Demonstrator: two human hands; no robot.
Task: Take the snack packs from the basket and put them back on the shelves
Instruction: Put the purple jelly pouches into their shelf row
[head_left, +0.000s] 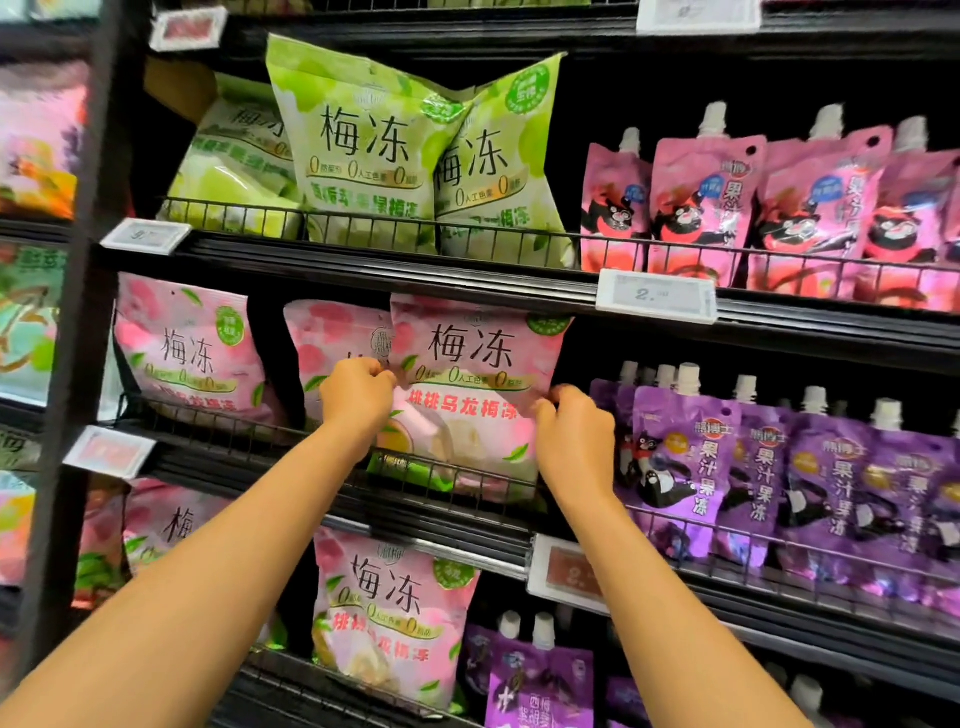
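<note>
Both hands hold one pink plum-jelly pack (475, 384) on the middle shelf (363, 275), behind the wire front rail (447, 475). The left hand (356, 392) pinches the pack's edge at 9 o'clock; the right hand (571, 441) pinches the edge at 3 o'clock. Each grip is closed on the film, fingers curled. Judgement: gripping both side edges keeps the pack square while it is seated, and the rail is there to stop it sliding forward. The pack stands upright, its long axis running 12 to 6 o'clock, printed face outward, top seal touching the underside of the shelf above. It overlaps a second pink pack (337, 348) at its 9 o'clock. Purple spout pouches (753, 467) stand at 3 o'clock. The basket is not in view.
</note>
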